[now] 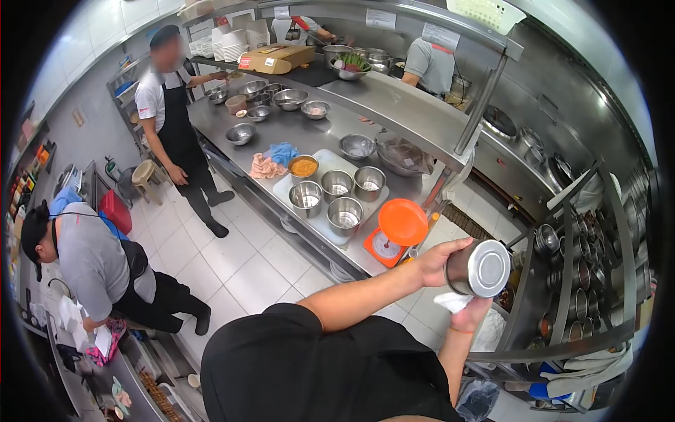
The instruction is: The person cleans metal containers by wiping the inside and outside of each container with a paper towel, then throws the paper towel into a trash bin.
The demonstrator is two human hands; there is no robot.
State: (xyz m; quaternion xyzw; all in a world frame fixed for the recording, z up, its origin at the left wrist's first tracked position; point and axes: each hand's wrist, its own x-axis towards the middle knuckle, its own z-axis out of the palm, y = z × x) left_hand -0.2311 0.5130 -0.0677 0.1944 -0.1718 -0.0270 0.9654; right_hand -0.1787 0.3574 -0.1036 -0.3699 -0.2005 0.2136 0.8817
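Observation:
My left hand (441,261) grips a round stainless steel container (458,268) from the side. The container is tipped so that its ringed base faces me, and its opening is hidden. Just below it, my right hand (470,315) has its fingers closed around a white cloth (453,302), close against the container; whether the cloth goes inside cannot be seen. Beside my left forearm stands an orange kitchen scale (384,246) with an orange pan (403,222) on top. Several similar steel containers (345,216) stand upright on a white board (328,230) on the counter.
A container of orange food (303,167) and pink and blue cloths (267,166) lie on the steel counter (211,123), with several metal bowls (241,133) behind. Racked pots (578,302) stand at right. One co-worker (169,105) stands across the aisle; another (105,260) bends at left.

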